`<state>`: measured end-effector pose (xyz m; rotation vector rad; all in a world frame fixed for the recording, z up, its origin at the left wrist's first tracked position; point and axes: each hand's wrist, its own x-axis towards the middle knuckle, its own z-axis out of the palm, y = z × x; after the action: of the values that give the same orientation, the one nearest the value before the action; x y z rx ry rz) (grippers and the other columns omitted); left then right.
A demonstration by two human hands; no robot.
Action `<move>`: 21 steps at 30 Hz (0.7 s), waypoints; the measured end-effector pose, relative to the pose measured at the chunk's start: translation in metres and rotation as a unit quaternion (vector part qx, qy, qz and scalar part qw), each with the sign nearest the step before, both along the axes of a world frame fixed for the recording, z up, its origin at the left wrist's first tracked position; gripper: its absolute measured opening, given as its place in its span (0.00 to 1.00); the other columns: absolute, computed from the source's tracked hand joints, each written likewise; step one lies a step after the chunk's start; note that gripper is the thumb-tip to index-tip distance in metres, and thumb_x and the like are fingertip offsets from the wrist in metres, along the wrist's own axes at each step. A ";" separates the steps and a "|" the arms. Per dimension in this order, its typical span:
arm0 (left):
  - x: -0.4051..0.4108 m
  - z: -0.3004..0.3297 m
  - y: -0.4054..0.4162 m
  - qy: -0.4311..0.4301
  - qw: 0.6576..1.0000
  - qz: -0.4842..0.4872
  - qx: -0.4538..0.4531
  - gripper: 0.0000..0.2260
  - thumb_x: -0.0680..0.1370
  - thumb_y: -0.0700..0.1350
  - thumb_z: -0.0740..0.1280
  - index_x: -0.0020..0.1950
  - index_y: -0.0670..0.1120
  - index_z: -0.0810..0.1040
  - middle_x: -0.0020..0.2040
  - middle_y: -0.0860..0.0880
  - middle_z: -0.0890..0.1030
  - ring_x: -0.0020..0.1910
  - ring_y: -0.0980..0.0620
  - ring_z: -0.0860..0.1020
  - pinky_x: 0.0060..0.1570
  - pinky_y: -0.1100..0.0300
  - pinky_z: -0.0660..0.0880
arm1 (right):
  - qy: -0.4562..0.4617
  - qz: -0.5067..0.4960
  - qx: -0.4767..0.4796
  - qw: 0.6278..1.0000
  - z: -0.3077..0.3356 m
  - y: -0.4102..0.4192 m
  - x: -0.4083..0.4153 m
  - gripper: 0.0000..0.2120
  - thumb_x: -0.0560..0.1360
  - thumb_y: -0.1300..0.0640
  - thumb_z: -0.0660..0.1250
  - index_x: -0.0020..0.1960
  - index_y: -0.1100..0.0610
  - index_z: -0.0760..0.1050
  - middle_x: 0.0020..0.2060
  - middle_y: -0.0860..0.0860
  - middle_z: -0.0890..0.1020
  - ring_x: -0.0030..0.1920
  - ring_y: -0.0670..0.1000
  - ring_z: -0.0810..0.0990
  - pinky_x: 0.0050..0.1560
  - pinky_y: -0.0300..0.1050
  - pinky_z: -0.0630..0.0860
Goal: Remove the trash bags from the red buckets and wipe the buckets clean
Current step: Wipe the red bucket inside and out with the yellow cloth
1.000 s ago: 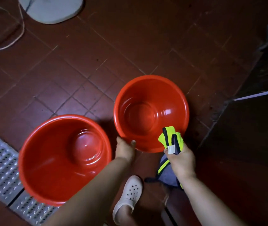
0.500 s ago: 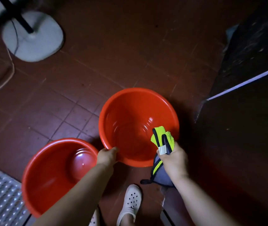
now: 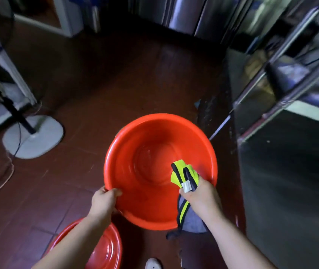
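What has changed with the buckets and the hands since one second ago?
The left hand closed on the rim of the bucket and lifted it off the floor; the view tilted up too. The right hand keeps gripping the cloth at the rim. The second bucket stays down.

looks like a commercial kitchen back room | stainless steel counter [image 3: 283, 171] on the right | steel cabinets [image 3: 189, 14] beyond it | red tiled floor [image 3: 100, 90] | fan base [image 3: 33, 136] far left of counter

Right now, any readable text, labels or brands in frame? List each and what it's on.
No readable text.
White tag on the yellow-and-grey cloth in the right hand: too small and blurred to tell if printed.
Red bucket held by the left hand: no markings visible.
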<state>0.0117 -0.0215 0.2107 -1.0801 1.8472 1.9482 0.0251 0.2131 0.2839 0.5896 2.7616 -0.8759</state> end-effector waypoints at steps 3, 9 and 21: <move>0.008 0.055 0.004 0.062 0.997 -0.050 0.015 0.03 0.71 0.33 0.67 0.41 0.40 0.78 0.35 0.42 0.80 0.36 0.45 0.77 0.33 0.59 0.73 | 0.035 -0.047 -0.011 0.998 0.049 0.003 0.039 0.10 0.67 0.50 0.72 0.37 0.46 0.70 0.31 0.45 0.78 0.35 0.51 0.78 0.34 0.42 0.72; 0.035 0.121 0.039 0.109 0.978 -0.155 0.083 0.07 0.71 0.32 0.66 0.46 0.40 0.79 0.41 0.39 0.83 0.39 0.41 0.81 0.47 0.48 0.78 | 0.105 -0.094 0.027 0.990 0.122 0.023 0.118 0.12 0.68 0.51 0.73 0.36 0.46 0.69 0.29 0.45 0.77 0.33 0.46 0.77 0.32 0.42 0.72; 0.072 0.158 0.168 0.199 0.915 -0.345 0.063 0.05 0.69 0.43 0.70 0.42 0.53 0.81 0.39 0.43 0.84 0.36 0.43 0.81 0.47 0.44 0.79 | 0.051 -0.172 0.122 0.976 0.156 0.106 0.224 0.10 0.71 0.57 0.68 0.51 0.50 0.75 0.40 0.46 0.81 0.39 0.49 0.79 0.36 0.43 0.74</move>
<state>0.0836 0.1465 0.3688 0.0564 1.8879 1.8660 0.2488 0.3187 0.4398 1.1236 2.9325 -0.6441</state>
